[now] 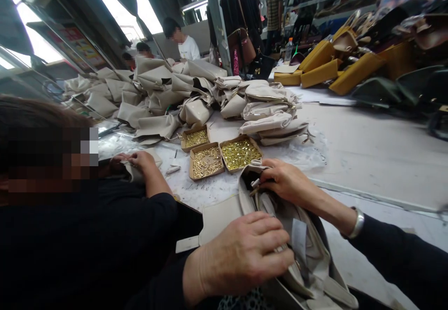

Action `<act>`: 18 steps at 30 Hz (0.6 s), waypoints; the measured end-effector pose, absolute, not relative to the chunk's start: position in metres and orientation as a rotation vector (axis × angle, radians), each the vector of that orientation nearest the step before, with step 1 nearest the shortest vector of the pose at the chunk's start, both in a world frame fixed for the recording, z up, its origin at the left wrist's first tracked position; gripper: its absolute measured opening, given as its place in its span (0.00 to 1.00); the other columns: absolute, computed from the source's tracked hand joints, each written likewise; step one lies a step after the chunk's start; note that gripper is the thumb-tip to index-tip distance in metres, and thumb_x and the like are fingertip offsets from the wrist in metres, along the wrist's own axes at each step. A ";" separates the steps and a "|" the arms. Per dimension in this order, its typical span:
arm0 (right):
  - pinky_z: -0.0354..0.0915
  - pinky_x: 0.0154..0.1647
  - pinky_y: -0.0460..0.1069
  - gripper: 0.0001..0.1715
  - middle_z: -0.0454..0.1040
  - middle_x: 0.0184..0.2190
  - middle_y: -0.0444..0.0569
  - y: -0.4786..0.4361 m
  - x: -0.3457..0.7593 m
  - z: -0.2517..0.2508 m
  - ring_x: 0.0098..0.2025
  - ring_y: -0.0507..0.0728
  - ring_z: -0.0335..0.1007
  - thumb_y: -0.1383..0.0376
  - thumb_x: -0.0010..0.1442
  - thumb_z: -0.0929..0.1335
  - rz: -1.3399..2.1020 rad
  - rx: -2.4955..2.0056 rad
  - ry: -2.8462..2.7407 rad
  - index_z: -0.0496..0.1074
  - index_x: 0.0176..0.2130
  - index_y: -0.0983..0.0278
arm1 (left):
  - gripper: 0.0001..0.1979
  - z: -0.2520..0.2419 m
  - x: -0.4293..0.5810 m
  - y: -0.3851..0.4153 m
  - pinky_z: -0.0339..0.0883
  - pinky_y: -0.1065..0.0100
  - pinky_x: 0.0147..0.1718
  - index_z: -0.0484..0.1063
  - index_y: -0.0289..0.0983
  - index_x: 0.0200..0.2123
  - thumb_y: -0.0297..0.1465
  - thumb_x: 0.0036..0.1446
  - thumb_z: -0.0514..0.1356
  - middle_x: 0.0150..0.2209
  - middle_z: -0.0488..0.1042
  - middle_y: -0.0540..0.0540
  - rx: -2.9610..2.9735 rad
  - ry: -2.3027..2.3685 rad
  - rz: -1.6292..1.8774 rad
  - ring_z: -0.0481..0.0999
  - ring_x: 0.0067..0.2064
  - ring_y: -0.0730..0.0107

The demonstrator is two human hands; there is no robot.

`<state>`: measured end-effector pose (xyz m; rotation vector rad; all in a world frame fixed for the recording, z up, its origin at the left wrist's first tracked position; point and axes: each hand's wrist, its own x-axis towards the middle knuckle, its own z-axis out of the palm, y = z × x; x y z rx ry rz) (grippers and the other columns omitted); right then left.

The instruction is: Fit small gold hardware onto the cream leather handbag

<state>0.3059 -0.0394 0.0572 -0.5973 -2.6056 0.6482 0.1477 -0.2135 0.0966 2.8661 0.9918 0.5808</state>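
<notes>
A beige handbag (320, 254) lies open in front of me, its mouth up and a pale lining and white label (298, 237) showing inside. My left hand (241, 251) lies across the near side of the bag, fingers curled over its edge; their tips are partly hidden. At the far end of the opening, my right hand (285, 181) grips the rim near a small metal fitting (255, 185), thumb and fingers closed. The bag's flap (222, 221) spreads out to the left, with a short tab at its corner.
Three cardboard trays of small gold-coloured metal pieces, including a front tray (206, 162), stand beyond the bag. Behind them rises a heap of beige bags (157, 90). A co-worker (87, 235) sits close on my left, handling beige material. Mustard-yellow bags (320, 62) lie back right.
</notes>
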 end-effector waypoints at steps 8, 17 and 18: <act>0.74 0.54 0.59 0.08 0.71 0.63 0.55 -0.061 0.317 0.063 0.57 0.65 0.73 0.74 0.68 0.69 0.398 -0.592 -2.397 0.79 0.40 0.64 | 0.13 0.046 0.089 -0.244 0.76 0.56 0.49 0.70 0.36 0.52 0.38 0.71 0.57 0.47 0.73 0.38 2.470 1.662 1.021 0.75 0.49 0.57; 0.69 0.42 0.55 0.11 0.77 0.40 0.53 -0.078 0.319 0.067 0.42 0.62 0.69 0.71 0.73 0.65 0.332 -0.437 -2.383 0.78 0.43 0.64 | 0.07 0.107 0.109 -0.196 0.64 0.69 0.26 0.71 0.37 0.26 0.25 0.57 0.60 0.22 0.70 0.50 2.113 1.560 -0.194 0.70 0.24 0.68; 0.68 0.43 0.55 0.11 0.77 0.41 0.53 -0.081 0.320 0.064 0.43 0.62 0.69 0.71 0.74 0.64 0.352 -0.456 -2.364 0.77 0.43 0.63 | 0.09 0.114 0.114 -0.188 0.64 0.69 0.27 0.70 0.36 0.26 0.26 0.60 0.58 0.22 0.70 0.50 2.115 1.668 -0.038 0.70 0.24 0.68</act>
